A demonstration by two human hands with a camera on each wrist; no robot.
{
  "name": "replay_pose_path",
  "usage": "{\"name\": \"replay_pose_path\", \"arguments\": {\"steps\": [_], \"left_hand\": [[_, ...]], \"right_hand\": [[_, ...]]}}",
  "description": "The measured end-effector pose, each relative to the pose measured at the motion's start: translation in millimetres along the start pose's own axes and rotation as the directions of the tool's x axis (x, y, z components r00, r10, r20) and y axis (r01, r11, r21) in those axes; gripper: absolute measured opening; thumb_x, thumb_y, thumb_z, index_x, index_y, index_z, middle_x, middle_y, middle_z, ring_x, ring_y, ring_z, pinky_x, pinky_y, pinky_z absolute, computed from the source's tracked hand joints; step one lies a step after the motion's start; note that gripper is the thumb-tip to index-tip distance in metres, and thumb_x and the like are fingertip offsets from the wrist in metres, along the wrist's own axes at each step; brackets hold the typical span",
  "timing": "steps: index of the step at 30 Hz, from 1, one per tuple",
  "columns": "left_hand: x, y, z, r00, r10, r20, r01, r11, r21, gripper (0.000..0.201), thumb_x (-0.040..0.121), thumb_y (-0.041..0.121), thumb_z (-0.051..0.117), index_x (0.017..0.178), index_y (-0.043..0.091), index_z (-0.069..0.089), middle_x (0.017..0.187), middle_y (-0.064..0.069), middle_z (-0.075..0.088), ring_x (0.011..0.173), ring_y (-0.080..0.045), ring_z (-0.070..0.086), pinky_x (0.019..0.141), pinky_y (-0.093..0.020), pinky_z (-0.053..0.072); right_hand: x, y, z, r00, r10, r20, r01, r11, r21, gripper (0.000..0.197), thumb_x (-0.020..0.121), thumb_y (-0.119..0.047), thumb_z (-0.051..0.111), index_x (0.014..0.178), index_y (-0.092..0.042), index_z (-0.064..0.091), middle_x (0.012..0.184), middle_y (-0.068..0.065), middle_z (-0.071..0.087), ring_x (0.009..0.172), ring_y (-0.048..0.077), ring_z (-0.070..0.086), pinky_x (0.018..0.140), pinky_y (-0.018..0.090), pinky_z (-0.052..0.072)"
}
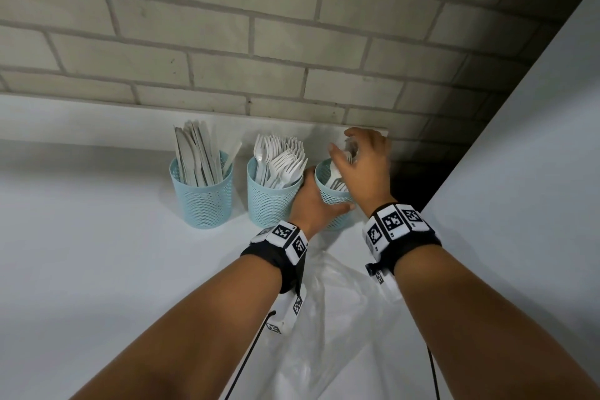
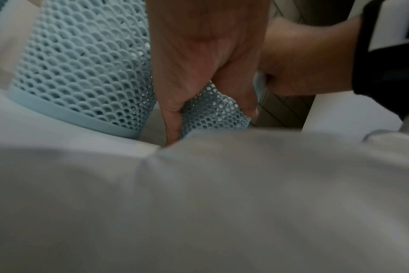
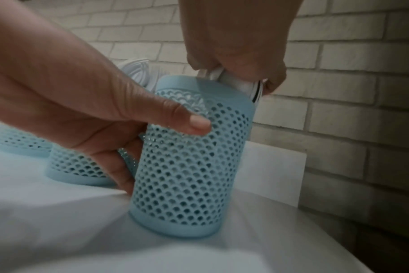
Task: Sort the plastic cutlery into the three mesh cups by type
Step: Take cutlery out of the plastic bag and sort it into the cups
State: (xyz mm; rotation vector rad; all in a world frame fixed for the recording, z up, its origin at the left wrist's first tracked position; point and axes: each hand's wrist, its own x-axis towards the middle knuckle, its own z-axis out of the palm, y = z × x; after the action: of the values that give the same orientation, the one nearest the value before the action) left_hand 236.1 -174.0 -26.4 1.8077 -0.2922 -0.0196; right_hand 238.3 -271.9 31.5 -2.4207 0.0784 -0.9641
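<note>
Three light-blue mesh cups stand in a row on the white table [image 1: 97, 237]. The left cup [image 1: 203, 201] holds white knives, the middle cup [image 1: 269, 201] white forks. My left hand [image 1: 311, 204] grips the right cup [image 1: 331, 191] round its side, thumb on the mesh [image 3: 196, 123]. Over that cup's rim my right hand [image 1: 360, 162] holds a bunch of white spoons [image 3: 234, 81], their handles down inside the right cup [image 3: 189, 157]. In the left wrist view my left hand [image 2: 199, 73] wraps the right cup [image 2: 213, 114], beside the middle cup [image 2: 82, 73].
A clear plastic bag [image 1: 334, 308] lies crumpled on the table under my forearms. A grey brick wall [image 1: 259, 42] runs behind the cups. A white panel [image 1: 519, 172] rises at the right, with a dark gap beside the table's far right corner.
</note>
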Motion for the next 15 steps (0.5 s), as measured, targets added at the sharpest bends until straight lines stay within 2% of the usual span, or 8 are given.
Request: {"name": "replay_pose_path", "arguments": {"steps": [1,3,5,7,10,11,13,15], "left_hand": [[-0.3,0.1,0.0,1.0,0.005,-0.001,-0.005,1.0,0.001,0.094,0.061,0.018,0.086,0.137,0.008,0.031,0.135,-0.005,0.049,0.125,-0.017,0.048,0.101,-0.021,0.035],[0.1,-0.5,-0.3,1.0,0.013,-0.003,-0.013,1.0,0.0,0.094,0.062,0.019,0.086,0.137,0.009,0.032,0.135,-0.004,0.05,0.125,-0.017,0.047,0.102,-0.02,0.035],[0.1,-1.0,-0.4,1.0,0.016,-0.005,-0.016,1.0,0.009,0.091,0.063,0.02,0.086,0.136,0.009,0.033,0.133,-0.004,0.051,0.123,-0.017,0.049,0.101,-0.019,0.035],[-0.4,-0.9,-0.4,1.0,0.016,-0.008,-0.016,0.999,0.035,0.092,0.064,0.021,0.085,0.137,0.008,0.03,0.135,-0.005,0.049,0.125,-0.018,0.047,0.104,-0.021,0.034],[0.4,-1.8,-0.5,1.0,0.007,-0.007,-0.006,0.997,0.079,0.095,0.065,0.025,0.084,0.138,0.008,0.027,0.137,-0.006,0.046,0.128,-0.019,0.044,0.108,-0.026,0.033],[0.7,-2.0,-0.3,1.0,0.001,-0.003,0.0,0.997,0.074,0.096,0.065,0.025,0.084,0.139,0.008,0.026,0.139,-0.006,0.045,0.129,-0.02,0.043,0.109,-0.027,0.032],[1.5,-2.2,0.3,1.0,-0.011,0.004,0.011,0.997,0.071,0.101,0.065,0.025,0.084,0.142,0.008,0.022,0.143,-0.007,0.041,0.133,-0.02,0.039,0.113,-0.031,0.03],[2.3,-3.1,0.7,1.0,-0.015,0.0,0.015,0.994,0.11,0.103,0.065,0.029,0.084,0.143,0.006,0.02,0.144,-0.009,0.04,0.135,-0.023,0.037,0.114,-0.036,0.029]], "right_hand": [[-1.0,0.7,-1.4,0.995,0.094,0.021,-0.094,0.996,0.0,0.051,0.08,-0.043,0.068,0.121,-0.014,0.057,0.122,0.014,0.053,0.11,0.028,0.048,0.091,0.036,0.043],[0.0,-3.0,-2.6,0.963,0.255,0.084,-0.265,0.953,0.149,0.071,0.077,-0.044,0.071,0.137,-0.022,0.04,0.137,0.011,0.039,0.107,0.019,0.046,0.089,0.028,0.04],[1.9,-6.2,-0.9,0.937,0.299,0.179,-0.342,0.884,0.318,0.092,0.071,-0.041,0.077,0.145,-0.031,0.023,0.143,0.009,0.032,0.115,0.018,0.046,0.093,0.03,0.044],[2.0,-4.7,-0.9,0.93,0.248,0.272,-0.331,0.885,0.326,0.108,0.065,-0.041,0.082,0.145,-0.041,0.01,0.14,0.008,0.041,0.122,0.02,0.048,0.095,0.04,0.05],[6.1,0.4,-0.6,0.894,0.199,0.4,-0.3,0.932,0.206,0.12,0.061,-0.041,0.085,0.145,-0.045,0.0,0.124,0.007,0.058,0.101,0.022,0.063,0.086,0.042,0.055],[8.4,0.0,0.0,0.889,0.223,0.4,-0.321,0.926,0.198,0.123,0.06,-0.04,0.085,0.145,-0.044,-0.004,0.125,0.008,0.058,0.1,0.024,0.064,0.086,0.043,0.055],[10.8,-3.6,2.7,0.89,0.246,0.384,-0.332,0.927,0.175,0.128,0.058,-0.046,0.084,0.144,-0.044,-0.011,0.131,0.011,0.052,0.109,0.027,0.06,0.09,0.046,0.053],[8.9,-8.1,7.1,0.884,0.198,0.422,-0.272,0.954,0.122,0.125,0.059,-0.052,0.081,0.144,-0.045,-0.011,0.138,0.011,0.043,0.117,0.025,0.053,0.095,0.045,0.048]]}}
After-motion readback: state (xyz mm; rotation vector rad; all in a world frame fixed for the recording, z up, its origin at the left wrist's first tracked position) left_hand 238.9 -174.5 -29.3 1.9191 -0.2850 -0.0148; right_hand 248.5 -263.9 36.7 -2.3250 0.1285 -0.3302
